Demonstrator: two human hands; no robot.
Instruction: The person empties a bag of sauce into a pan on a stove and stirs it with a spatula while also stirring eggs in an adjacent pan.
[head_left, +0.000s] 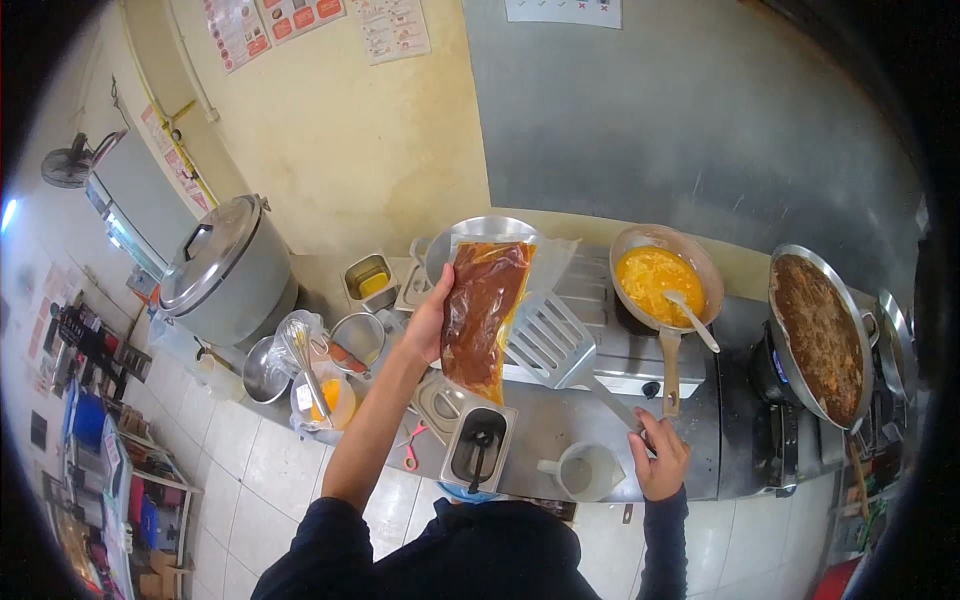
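My left hand (429, 324) grips the side of a clear plastic pouch (484, 319) filled with reddish-brown sauce and yellowish oil along one edge. In my right hand (661, 457) is the handle of a slotted metal turner (555, 341), its head close beside the pouch. Whether the two touch cannot be told. Behind them, a metal pan (491, 225) is partly hidden by the pouch. To the right, a frying pan (712, 281) on the gas stove (600, 277) holds a yellow egg-like mixture (649, 277) with a white spoon (694, 322) in it.
A large wok (817, 330) of brown food sits on a lit burner at right. Near the front edge are a plastic jug (589, 472), a steel container (480, 450) and scissors (411, 450). A whisk (306, 364), bowls and a big lidded pot (232, 270) stand left.
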